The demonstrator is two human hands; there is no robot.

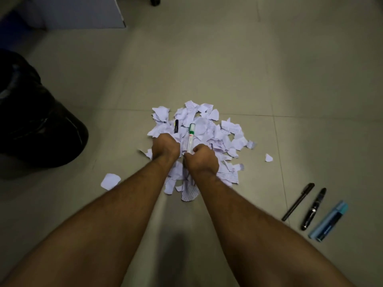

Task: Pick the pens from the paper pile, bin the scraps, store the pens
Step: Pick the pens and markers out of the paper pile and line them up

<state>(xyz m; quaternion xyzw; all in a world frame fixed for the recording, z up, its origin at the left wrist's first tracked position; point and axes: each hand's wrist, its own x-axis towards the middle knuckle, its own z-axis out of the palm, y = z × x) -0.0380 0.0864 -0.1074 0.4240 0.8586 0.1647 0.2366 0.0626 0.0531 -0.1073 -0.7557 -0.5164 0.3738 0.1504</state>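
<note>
White torn paper scraps [209, 133] lie heaped on the grey tiled floor [228, 59] at the middle of the frame, and we see both bare arms reaching into the pile from the bottom edge. Our right hand [202, 159] curls its fingers round the lower end of a white marker with a green band [191, 137], which stands tilted up and away over the scraps. Our left hand [165, 147] is just beside it, knuckles up on the paper; its fingers are tucked out of sight, so we cannot tell whether they grip anything. A short black pen [176, 126] rests on the heap just above the left hand. At the lower right, well apart from the pile, three more lie side by side: a slim black pen [298, 201], a glossy black pen [314, 209] and a blue highlighter [329, 221]. A black bin bag [37, 121] fills the left edge. Loose scraps [110, 181] lie near the pile.
</note>
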